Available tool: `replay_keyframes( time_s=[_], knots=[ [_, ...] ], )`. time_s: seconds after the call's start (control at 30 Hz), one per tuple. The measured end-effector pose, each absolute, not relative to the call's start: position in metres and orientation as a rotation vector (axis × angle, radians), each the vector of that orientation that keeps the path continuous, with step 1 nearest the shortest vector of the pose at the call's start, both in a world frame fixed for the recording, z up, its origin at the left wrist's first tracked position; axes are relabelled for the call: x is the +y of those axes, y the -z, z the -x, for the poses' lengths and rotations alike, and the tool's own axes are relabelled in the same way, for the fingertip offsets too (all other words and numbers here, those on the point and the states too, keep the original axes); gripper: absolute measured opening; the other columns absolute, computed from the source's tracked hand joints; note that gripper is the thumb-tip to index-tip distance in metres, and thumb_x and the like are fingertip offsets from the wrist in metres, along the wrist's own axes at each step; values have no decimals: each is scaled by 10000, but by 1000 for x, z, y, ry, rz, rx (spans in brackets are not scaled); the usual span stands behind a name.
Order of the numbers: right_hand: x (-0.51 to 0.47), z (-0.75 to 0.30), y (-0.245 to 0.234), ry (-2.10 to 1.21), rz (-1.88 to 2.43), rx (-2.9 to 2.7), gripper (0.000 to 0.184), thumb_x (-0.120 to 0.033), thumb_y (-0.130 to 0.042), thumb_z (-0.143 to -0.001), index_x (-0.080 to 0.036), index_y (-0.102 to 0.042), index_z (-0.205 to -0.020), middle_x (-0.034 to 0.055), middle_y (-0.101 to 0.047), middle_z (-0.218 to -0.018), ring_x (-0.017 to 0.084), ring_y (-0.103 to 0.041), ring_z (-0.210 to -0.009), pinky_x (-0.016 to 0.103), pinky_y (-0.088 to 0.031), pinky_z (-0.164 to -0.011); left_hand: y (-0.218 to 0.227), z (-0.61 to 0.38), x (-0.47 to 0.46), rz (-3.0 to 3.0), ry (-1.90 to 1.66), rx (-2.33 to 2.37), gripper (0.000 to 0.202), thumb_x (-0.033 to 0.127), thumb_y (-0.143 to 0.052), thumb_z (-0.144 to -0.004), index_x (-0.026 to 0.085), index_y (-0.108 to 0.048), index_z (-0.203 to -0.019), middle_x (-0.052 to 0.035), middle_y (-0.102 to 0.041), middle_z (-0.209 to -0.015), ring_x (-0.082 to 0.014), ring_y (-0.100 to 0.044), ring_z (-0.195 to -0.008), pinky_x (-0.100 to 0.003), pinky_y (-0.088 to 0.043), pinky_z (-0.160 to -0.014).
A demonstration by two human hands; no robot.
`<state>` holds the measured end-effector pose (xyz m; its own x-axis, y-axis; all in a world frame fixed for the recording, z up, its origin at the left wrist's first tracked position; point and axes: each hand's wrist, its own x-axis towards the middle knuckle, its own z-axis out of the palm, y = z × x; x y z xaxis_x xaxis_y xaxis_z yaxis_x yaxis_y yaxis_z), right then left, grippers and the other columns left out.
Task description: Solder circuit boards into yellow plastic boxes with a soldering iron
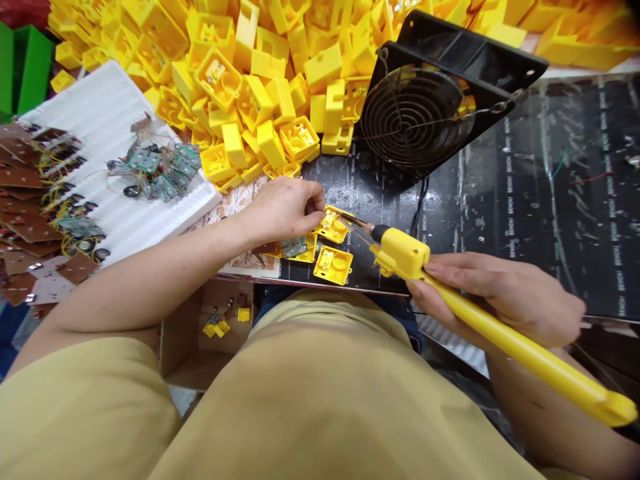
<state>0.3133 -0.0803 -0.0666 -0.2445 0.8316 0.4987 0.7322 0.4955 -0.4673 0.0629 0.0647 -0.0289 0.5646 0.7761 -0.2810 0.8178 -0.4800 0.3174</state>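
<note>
A yellow soldering gun (404, 253) is gripped in my right hand (505, 297), its dark tip pointing left. That tip reaches over a small open yellow plastic housing (335, 225) with metal contacts inside. At the housing's left edge, my left hand (287, 208) has thumb and forefinger pinched together; what lies between them is hidden. Just below sits a second open yellow housing (333, 265) with a speaker grille pattern. Left of it, partly under my left hand, a green circuit board (294, 248) rests on another yellow housing (311, 250).
A large heap of yellow housings (270, 100) covers the back. A black fan (410, 120) stands at back right on the black tabletop (540, 200). At left, a white foam sheet (120, 100) carries wired circuit boards (160, 167). A cardboard box (200, 360) sits below the table edge.
</note>
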Motion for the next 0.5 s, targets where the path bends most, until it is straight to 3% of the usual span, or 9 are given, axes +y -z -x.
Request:
replay_keyframes(
  time_s=[0.17,0.33,0.5],
  knots=[
    [-68,-304,57,-55,1038,-2082,99,-223,-704,-923,-208,-611,-892,-10,-723,-746,116,-722,-672,168,-611,-631,24,-67,66,-2391,190,1292,172,229,-616,-816,168,-750,-905,-29,-719,-793,-193,-668,-775,-313,-495,-783],
    [-64,-305,42,-47,935,-2195,257,-139,-823,-806,-161,-619,-961,8,-722,-797,96,-690,-687,186,-606,-711,25,-67,68,-2421,166,1265,150,233,-618,-794,180,-745,-854,-15,-701,-759,-195,-672,-802,-316,-503,-823],
    [-64,-309,31,-150,996,-2242,175,-133,-731,-888,-180,-604,-997,24,-722,-878,111,-695,-771,232,-597,-757,24,-67,70,-2433,173,1229,169,205,-602,-771,186,-750,-848,-10,-703,-757,-195,-674,-806,-319,-499,-845]
  ],
)
